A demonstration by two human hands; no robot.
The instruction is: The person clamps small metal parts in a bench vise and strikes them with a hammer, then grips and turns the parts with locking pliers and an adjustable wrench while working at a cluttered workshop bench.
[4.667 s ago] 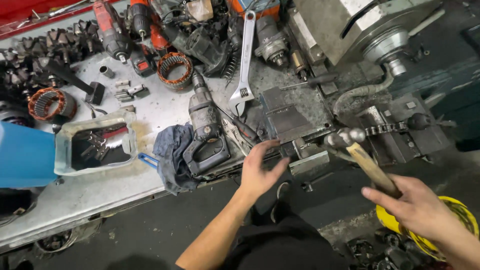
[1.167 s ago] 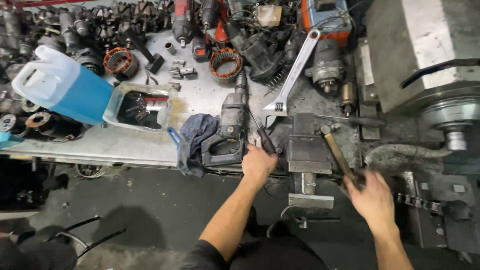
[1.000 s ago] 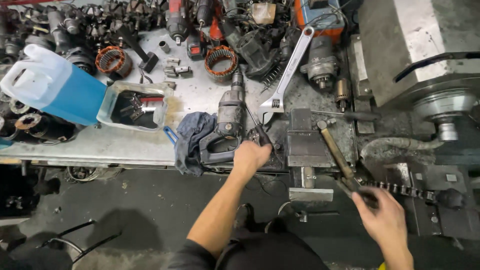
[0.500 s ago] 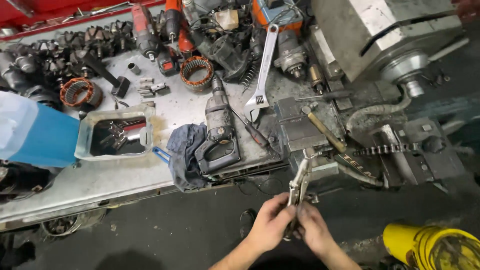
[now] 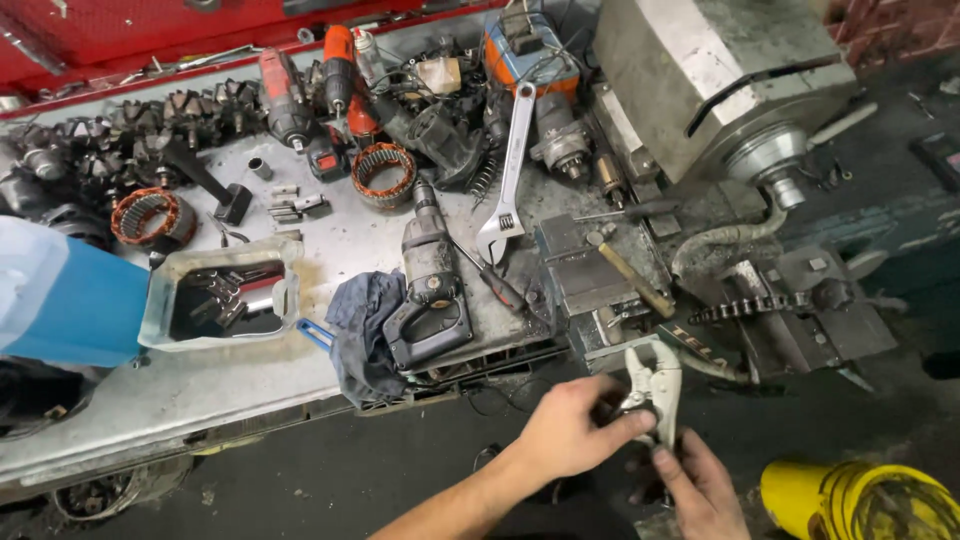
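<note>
- Head view is looking down on a cluttered metal workbench point(image 5: 330, 250), with both bare hands working just below its front edge.
- Left hand point(image 5: 570, 435) is curling its fingers around a pair of silver locking pliers point(image 5: 652, 385), gripping near the tool's middle; the fingers are closed on it, not spread.
- Right hand point(image 5: 700, 485) is sitting just below, its fingertips pinching the lower end of the pliers' handles; the palm is partly out of frame, so how tightly it is clamping I cannot tell.
- Locking pliers are standing roughly upright between the two hands, their nose pointing up toward the bench vise point(image 5: 590, 270) just above; whether the nose is touching anything I cannot tell.
- A hammer point(image 5: 630, 275) with a wooden handle is lying across the vise, well clear of the hands.
- A grey power drill point(image 5: 430, 290) is lying on the bench left of the vise, its handle resting against a crumpled blue rag point(image 5: 360, 330).
- A large adjustable wrench point(image 5: 510, 165) is lying above the drill, beside a red-handled screwdriver point(image 5: 495, 280).
- A cut-open plastic container point(image 5: 160, 300) holding dark metal parts is sitting at the left, touching a blue jug point(image 5: 70, 300).
- A roller chain point(image 5: 750, 308) is stretching along the machine to the right of the vise.
- A yellow container point(image 5: 850, 500) is standing on the floor at the lower right, near the right hand but apart from it.
</note>
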